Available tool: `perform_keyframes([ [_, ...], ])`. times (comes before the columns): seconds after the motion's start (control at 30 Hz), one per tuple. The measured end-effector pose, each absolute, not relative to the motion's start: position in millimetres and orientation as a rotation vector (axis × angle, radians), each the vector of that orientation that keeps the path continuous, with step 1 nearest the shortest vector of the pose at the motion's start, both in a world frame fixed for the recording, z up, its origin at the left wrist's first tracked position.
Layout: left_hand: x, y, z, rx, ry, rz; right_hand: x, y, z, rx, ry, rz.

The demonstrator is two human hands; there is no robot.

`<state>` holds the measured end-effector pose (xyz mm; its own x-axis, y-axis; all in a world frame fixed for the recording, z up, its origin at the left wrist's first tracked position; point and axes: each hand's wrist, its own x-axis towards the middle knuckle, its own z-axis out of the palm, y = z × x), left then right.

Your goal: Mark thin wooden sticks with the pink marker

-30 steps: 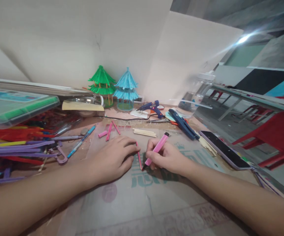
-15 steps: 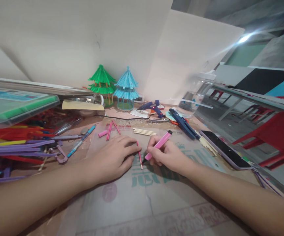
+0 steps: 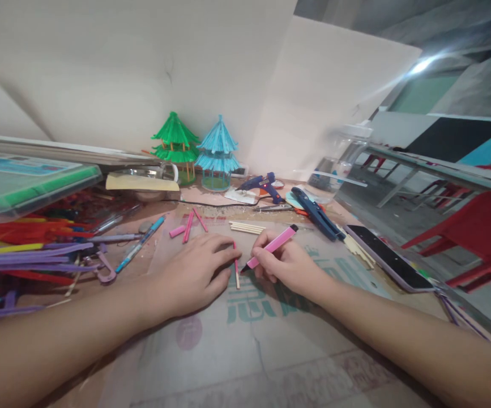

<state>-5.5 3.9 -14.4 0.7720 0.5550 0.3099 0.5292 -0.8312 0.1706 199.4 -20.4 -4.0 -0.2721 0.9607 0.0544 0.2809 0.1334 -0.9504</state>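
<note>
My left hand [image 3: 194, 272] lies palm down on the cardboard sheet [image 3: 270, 340], its fingertips pressing a thin stick [image 3: 236, 269] that is pink at the far end and bare wood at the near end. My right hand [image 3: 285, 266] is closed on a pink marker [image 3: 270, 247], whose dark tip touches the stick about halfway along. Three pink-coloured stick pieces [image 3: 188, 226] lie just beyond my left hand, and a small bundle of plain wooden sticks [image 3: 247, 228] lies behind the marker.
Purple, red and yellow pipe cleaners [image 3: 24, 249] pile up at the left under a clear plastic box [image 3: 24, 184]. Green [image 3: 175, 144] and blue [image 3: 218, 153] model pagodas stand at the back. A glue gun [image 3: 262, 184], blue pliers [image 3: 315, 212] and a phone [image 3: 387, 258] lie to the right.
The marker tip has moved up the stick, away from me, and the marker now lies flatter. The near end of the stick now shows bare wood. My left hand stayed in place.
</note>
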Motion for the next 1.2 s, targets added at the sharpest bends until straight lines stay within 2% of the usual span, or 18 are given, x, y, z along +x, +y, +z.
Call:
perform_keyframes([
  [0.3, -5.0, 4.5, -14.3, 2.891, 0.864, 0.534, 198.7, -20.6, -3.2, -1.219, -1.679, 1.174],
  [0.57, -6.1, 5.0, -14.5, 2.886, 0.857, 0.541, 199.5, -22.8, -2.6, -1.121, -1.732, 1.329],
  [0.9, -4.9, 4.0, -11.6, 2.892, 0.857, 0.512, 197.4, -20.8, -3.5, -1.221, -1.671, 1.180],
  [1.2, -6.3, 5.0, -14.6, 2.877, 0.876, 0.517, 198.6, -24.8, -0.1, -1.137, -1.745, 1.293],
])
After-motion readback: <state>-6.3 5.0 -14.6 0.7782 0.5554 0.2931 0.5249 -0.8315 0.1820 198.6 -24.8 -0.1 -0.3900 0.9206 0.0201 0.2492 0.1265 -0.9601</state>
